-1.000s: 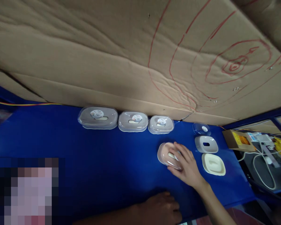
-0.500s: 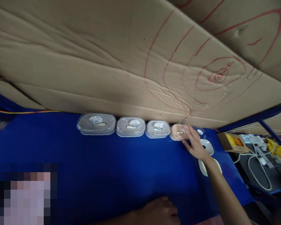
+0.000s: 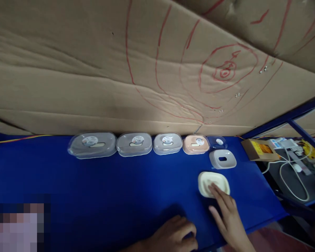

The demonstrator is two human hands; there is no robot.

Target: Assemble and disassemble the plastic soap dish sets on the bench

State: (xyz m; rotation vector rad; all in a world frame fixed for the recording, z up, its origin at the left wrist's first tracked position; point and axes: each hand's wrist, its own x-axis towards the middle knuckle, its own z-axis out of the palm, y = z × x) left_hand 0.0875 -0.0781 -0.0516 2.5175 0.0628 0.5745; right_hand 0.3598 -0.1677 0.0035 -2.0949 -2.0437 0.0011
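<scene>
One right hand (image 3: 229, 217) of yours, thumb apart from fingers, over the cream dish (image 3: 202, 182); your left hand (image 3: 173, 235), half-curled, grip unclear, front-left of that dish.

The pink box (image 3: 191, 149) now stands beside the grey boxes (image 3: 168, 142); the right hand (image 3: 229, 214) has left it and touches the cream dish (image 3: 213, 177), shifted leftward.

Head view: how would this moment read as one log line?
right hand: fingers over cream dish | left hand: curled, apart from dish | pink box: right of three grey boxes
</scene>
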